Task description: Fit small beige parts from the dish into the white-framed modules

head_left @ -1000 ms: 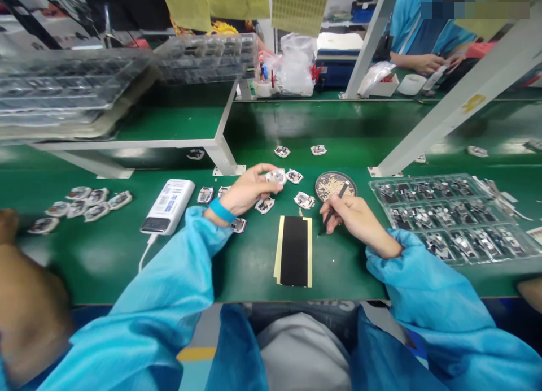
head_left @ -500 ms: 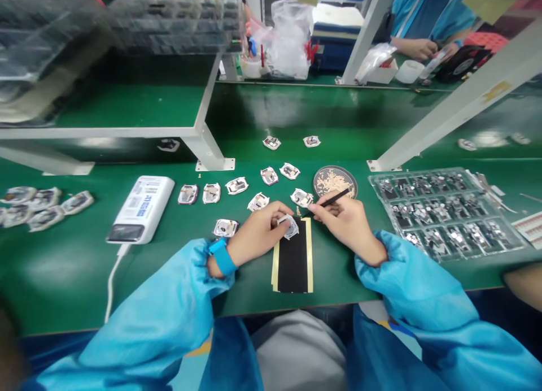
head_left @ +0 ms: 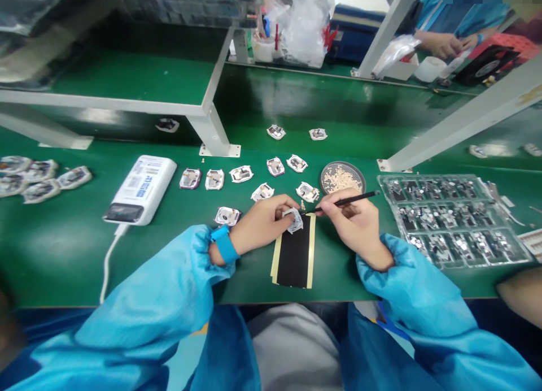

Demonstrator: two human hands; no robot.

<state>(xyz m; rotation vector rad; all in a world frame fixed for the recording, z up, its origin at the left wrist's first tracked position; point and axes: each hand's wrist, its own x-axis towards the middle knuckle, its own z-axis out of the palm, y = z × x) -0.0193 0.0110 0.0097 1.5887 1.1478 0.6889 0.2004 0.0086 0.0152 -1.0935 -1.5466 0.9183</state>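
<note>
My left hand (head_left: 263, 222) pinches a small white watch-like housing (head_left: 295, 224) above the top of a black mat (head_left: 292, 261) edged with yellow tape. My right hand (head_left: 356, 224) is closed on slim black tweezers (head_left: 359, 198), their tip at the housing's upper right edge. Whether the tip grips a part is too small to tell. Just beyond the tip lie a few tiny beige pieces (head_left: 302, 205) and another white housing (head_left: 307, 191). A round dish (head_left: 362, 176) of beige pieces stands behind my right hand. One more housing (head_left: 227, 216) sits beside my left wrist.
Several housings lie farther back and at far left (head_left: 40, 190). A white power bank (head_left: 144, 190) with a cable (head_left: 105, 272) stands left. On the right is a clear compartment tray (head_left: 457, 218) of small parts. Shelf legs (head_left: 214, 132) rise behind. A co-worker's hands (head_left: 449, 43) show across the bench.
The tweezers have moved from the tiny beige pieces to the edge of the held housing, and they lie flatter. My left hand keeps its hold. The camera view has shifted slightly.
</note>
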